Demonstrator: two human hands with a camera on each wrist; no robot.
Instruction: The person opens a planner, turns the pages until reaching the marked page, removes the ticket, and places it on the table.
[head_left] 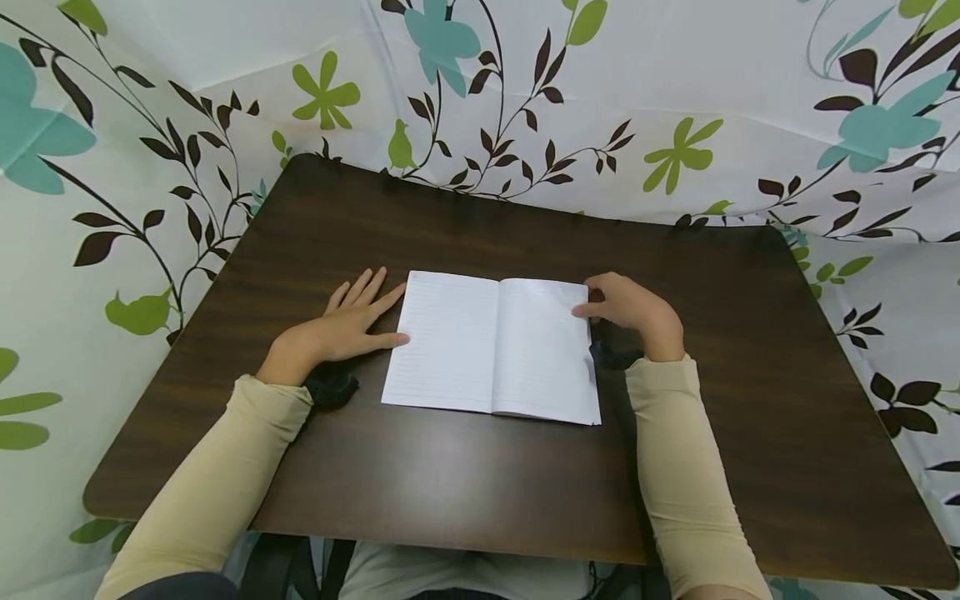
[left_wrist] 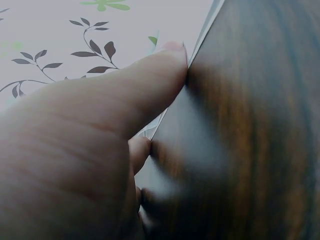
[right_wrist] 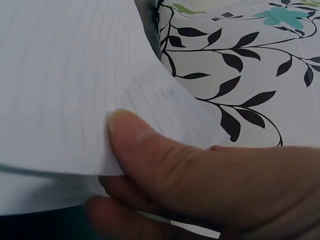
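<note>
An open notebook (head_left: 450, 342) with white ruled pages lies on the dark wooden table. At its left edge my left hand (head_left: 337, 329) rests with fingers spread, the thumb and forefinger touching the notebook's side. In the left wrist view the left thumb (left_wrist: 150, 80) lies along the thin page edge. My right hand (head_left: 626, 308) is at the upper right edge of the notebook. There it pinches the right-hand page (right_wrist: 60, 100), thumb on top and curled fingers beneath, as the right wrist view shows. The page bends up slightly at the thumb.
The brown table (head_left: 450, 475) extends around the notebook on every side. A white curtain (head_left: 525, 108) with leaf and flower prints hangs behind and beside it. Dark wrist bands (head_left: 332, 390) sit under both wrists. Part of a chair (head_left: 277, 567) shows at the front edge.
</note>
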